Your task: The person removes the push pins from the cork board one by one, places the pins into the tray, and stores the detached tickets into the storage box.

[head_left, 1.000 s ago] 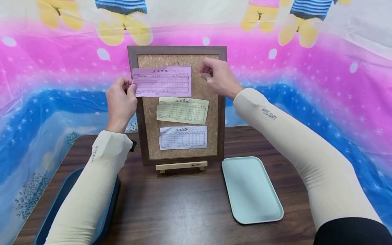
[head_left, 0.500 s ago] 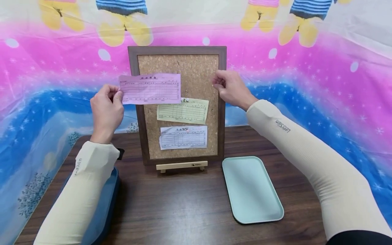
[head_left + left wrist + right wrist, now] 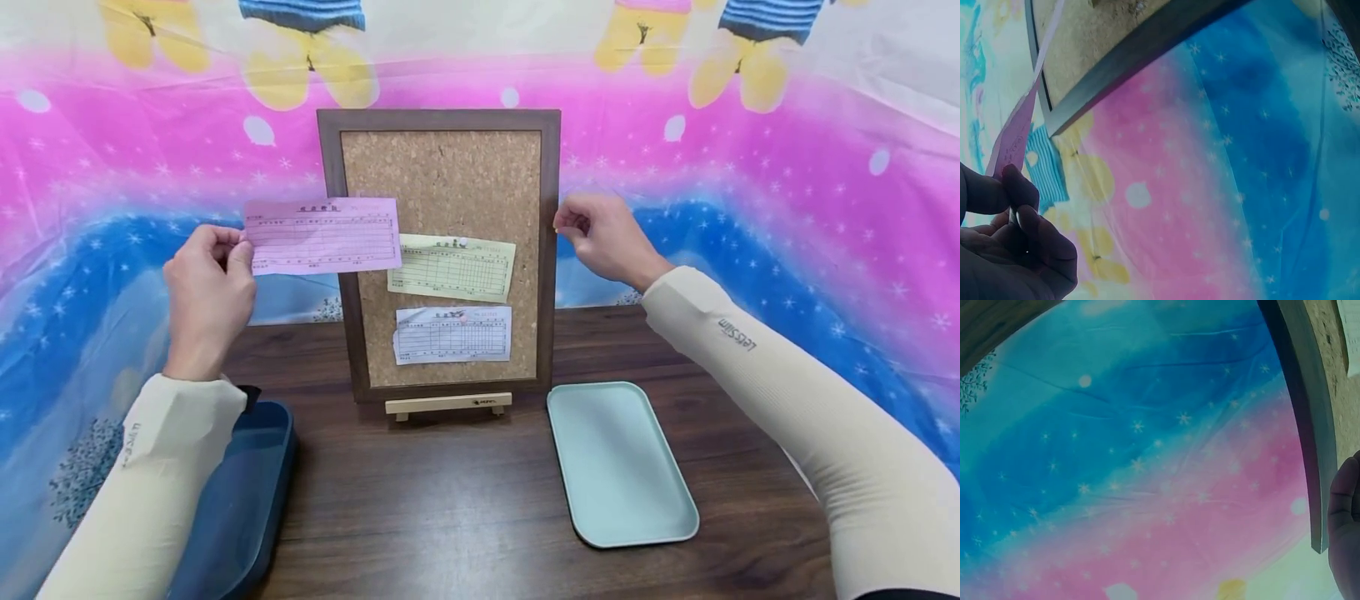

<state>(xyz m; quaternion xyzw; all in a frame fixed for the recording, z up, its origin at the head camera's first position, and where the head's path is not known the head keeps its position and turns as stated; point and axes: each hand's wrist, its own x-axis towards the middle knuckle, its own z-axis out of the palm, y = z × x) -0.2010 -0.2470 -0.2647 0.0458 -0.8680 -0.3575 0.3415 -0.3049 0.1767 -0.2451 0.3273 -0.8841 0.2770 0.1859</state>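
Note:
My left hand (image 3: 210, 304) pinches a pink printed form slip (image 3: 322, 237) at its left edge, between thumb and fingers. In the head view the slip's right end overlaps the framed corkboard (image 3: 442, 187) and a yellow-green slip (image 3: 465, 273). That slip is held by a whitish pushpin (image 3: 462, 241); below it a pale blue slip (image 3: 453, 340) has a pink pushpin (image 3: 462, 317). Beside the board's right frame, my right hand (image 3: 611, 242) has curled fingers with the tips together; I cannot tell whether something small sits between them. The left wrist view shows the pink slip (image 3: 1013, 134) nearly edge-on.
The corkboard stands on a small wooden easel (image 3: 448, 405) on the dark wood table (image 3: 397, 500). A light green tray (image 3: 626, 467) lies at the right. A dark blue bin (image 3: 240, 492) stands at the left, partly behind my left forearm. A printed cloth (image 3: 712, 150) hangs behind.
My left hand has moved left and down with the pink slip, which has come away from the upper corkboard. My right hand has moved right and down, to the board's right edge.

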